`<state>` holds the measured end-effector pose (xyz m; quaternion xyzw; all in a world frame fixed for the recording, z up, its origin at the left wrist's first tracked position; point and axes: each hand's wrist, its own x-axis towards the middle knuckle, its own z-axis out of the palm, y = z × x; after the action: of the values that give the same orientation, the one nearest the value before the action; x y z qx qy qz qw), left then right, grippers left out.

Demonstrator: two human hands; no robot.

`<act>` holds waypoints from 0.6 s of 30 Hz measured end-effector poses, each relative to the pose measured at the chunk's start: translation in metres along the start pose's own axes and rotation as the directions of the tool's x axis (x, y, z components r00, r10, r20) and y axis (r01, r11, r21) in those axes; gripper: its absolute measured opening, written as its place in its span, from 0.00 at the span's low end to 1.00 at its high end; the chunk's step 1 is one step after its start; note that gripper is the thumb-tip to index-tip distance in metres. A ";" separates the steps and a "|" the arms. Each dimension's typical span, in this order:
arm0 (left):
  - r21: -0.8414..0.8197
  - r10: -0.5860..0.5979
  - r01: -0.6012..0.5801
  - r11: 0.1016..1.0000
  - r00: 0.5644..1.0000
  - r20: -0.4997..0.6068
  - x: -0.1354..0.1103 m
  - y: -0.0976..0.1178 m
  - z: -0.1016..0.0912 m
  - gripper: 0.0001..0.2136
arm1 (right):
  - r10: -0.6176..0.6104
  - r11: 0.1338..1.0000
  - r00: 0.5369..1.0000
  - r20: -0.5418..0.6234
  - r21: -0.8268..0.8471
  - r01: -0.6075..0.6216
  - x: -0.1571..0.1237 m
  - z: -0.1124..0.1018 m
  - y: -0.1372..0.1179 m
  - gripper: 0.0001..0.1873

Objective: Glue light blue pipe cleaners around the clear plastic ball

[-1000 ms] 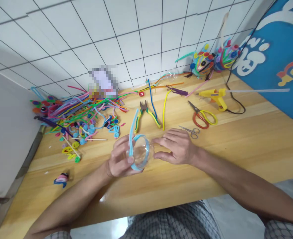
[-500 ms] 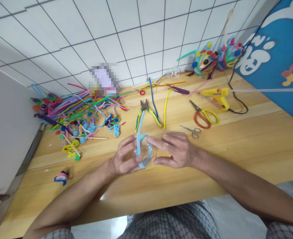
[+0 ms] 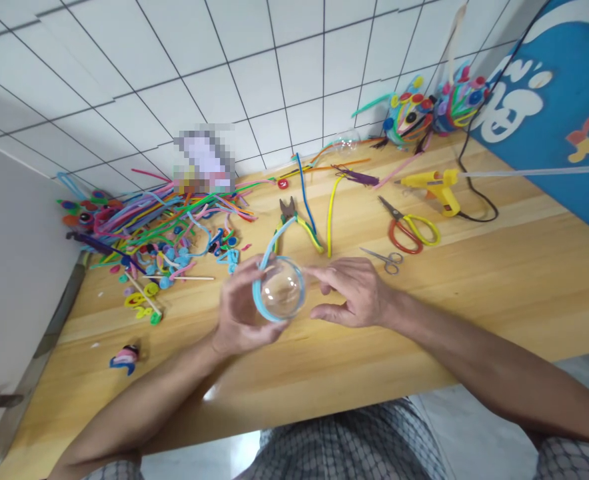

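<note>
A clear plastic ball (image 3: 283, 290) rests in my left hand (image 3: 239, 307), gripped between thumb and fingers. A light-blue pipe cleaner (image 3: 258, 297) runs round the ball like a ring, and its free end sticks up past my fingers toward the pliers. Just right of the ball is my right hand (image 3: 352, 290), its index finger stretched toward the ball's edge and its thumb apart, with nothing held. Beyond the ball lie the green-and-yellow pliers (image 3: 288, 208), jaws pointing to the wall.
At the left lies a heap of pipe cleaners (image 3: 144, 210). To the right are red-and-yellow scissors (image 3: 407, 227), small scissors (image 3: 389, 260) and a yellow glue gun (image 3: 439, 187) with a cord. Decorated balls (image 3: 409, 120) stand at the back right. A small coiled piece (image 3: 124, 359) lies front left.
My left hand has turned the ball, so the pipe-cleaner ring now faces me more fully. My right index finger has come slightly away from the ball.
</note>
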<state>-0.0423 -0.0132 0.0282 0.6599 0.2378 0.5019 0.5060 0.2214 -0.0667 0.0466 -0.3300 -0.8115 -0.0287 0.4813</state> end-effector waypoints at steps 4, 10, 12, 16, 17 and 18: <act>-0.308 -0.242 0.278 0.910 0.959 0.150 0.012 0.023 0.010 0.31 | -0.040 0.999 0.998 -0.056 -0.006 0.040 0.001 -0.006 0.000 0.20; -0.503 -0.533 0.568 0.651 0.815 0.230 0.025 0.023 0.009 0.27 | 0.004 1.000 1.000 -0.023 0.002 -0.004 -0.001 -0.001 -0.001 0.33; -0.534 -0.569 0.574 0.620 0.798 0.198 0.026 0.019 0.008 0.27 | 0.016 1.000 1.000 0.021 -0.017 -0.016 -0.003 0.002 -0.002 0.36; -0.533 -0.614 0.621 0.575 0.758 0.222 0.027 0.015 0.004 0.29 | -0.071 0.997 0.995 0.075 -0.033 0.074 -0.003 0.004 -0.004 0.34; -0.528 -0.621 0.639 0.560 0.745 0.244 0.028 0.015 0.003 0.29 | -0.108 0.993 0.991 0.075 -0.031 0.111 -0.003 0.004 -0.005 0.32; -0.523 -0.625 0.653 0.547 0.735 0.264 0.029 0.014 0.002 0.28 | -0.139 0.990 0.988 0.071 -0.030 0.141 -0.003 0.004 -0.005 0.30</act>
<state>-0.0324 0.0040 0.0534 0.3501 0.2829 0.3150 0.8356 0.2163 -0.0708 0.0432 -0.2812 -0.8482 -0.0651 0.4440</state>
